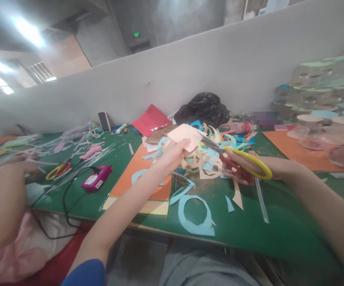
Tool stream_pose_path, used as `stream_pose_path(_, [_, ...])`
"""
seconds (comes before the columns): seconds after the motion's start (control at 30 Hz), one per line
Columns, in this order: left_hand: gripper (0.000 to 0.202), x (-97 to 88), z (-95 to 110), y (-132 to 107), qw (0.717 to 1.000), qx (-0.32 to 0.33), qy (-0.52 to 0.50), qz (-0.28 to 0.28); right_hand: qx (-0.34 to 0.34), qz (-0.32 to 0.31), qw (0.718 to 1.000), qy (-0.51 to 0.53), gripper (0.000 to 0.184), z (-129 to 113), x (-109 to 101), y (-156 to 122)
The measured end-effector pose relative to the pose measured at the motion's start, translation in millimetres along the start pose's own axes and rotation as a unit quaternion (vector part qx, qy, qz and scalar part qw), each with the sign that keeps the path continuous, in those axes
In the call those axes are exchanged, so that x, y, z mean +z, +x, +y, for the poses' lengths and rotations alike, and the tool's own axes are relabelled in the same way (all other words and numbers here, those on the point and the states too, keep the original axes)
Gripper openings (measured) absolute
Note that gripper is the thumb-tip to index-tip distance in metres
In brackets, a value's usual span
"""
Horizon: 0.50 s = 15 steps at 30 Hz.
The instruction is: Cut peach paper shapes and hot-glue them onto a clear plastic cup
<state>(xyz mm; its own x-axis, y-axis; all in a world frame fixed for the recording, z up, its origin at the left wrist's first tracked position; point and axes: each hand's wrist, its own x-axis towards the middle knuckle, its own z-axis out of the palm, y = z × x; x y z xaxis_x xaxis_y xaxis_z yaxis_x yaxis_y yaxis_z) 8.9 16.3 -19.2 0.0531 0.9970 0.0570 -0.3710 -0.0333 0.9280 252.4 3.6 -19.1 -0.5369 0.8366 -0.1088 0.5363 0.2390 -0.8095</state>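
While your left hand (172,157) pinched the pink paper (186,137) steady, your right hand (249,169) gripped scissors (237,157) at three o'clock, blades meeting its edge.

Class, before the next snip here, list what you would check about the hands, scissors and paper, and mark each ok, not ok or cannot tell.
1. Left hand has a grip on the pink paper: ok.
2. Right hand is through the yellow scissors handles: ok.
3. Blades meet the paper's edge: ok.
4. Left fingers are out of the blade line: cannot tell.
5. Green table below is free of clutter: not ok, paper scraps are heaped there.
6. Neighbour's arm is away from the scissors: ok.
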Motion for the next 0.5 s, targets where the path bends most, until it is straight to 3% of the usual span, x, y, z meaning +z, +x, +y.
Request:
stream_pose_path(0.07, [0.016, 2.1, -2.5, -0.4, 1.0, -0.007, 0.013, 0.0, 0.042, -0.114, 0.99, 0.069, 0.053, 1.7, 0.8, 2.2])
stream_pose_path(0.1, [0.016, 2.4, -3.9, -0.3, 1.0, -0.007, 0.02, -0.001, 0.049, -0.125, 0.987, 0.084, 0.053, 2.8, 1.2, 3.3])
stream_pose_path(0.5, [0.036, -2.6, -9.7, 0.2, 1.0, 0.012, 0.02, 0.009, 0.014, -0.091, 0.994, 0.06, 0.056, 5.0, 6.2, 9.2])
